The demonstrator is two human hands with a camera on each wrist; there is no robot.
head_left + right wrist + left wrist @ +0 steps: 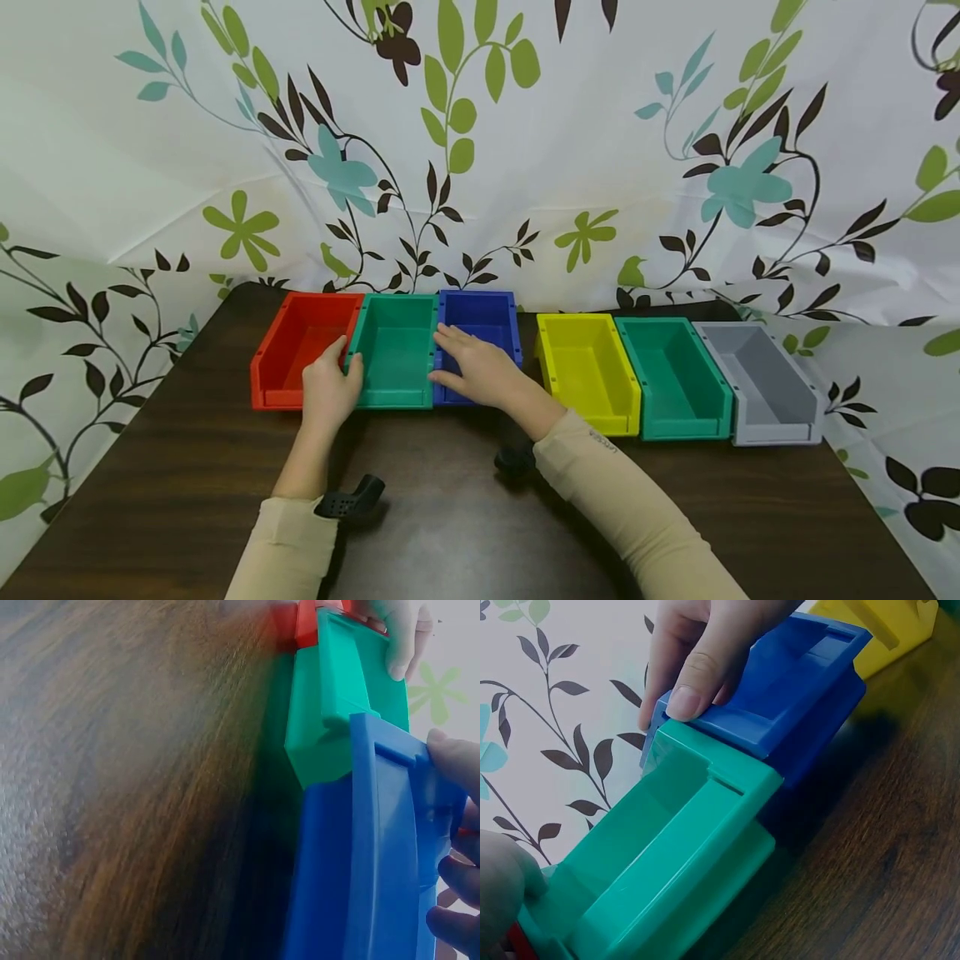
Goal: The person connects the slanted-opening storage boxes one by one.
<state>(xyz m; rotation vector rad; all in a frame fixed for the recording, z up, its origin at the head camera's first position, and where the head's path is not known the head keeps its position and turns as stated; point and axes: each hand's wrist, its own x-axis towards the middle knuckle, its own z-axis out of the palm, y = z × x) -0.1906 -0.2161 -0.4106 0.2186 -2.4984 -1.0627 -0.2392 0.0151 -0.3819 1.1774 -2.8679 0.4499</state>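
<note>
The head view faces forward and down; close wrist views share the blue bin (pixel 795 690).

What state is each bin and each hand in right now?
Red bin: upright, open-topped, leftmost in the row.
Left green bin: upright, open-topped, gripped at its left wall.
Blue bin: upright, open-topped, partly covered.
Yellow bin: upright, open-topped, apart from blue bin.
Right green bin: upright, open-topped, untouched.
Grey bin: upright, open-topped, untouched.
Left hand: gripping left green bin.
Right hand: resting on blue bin.
</note>
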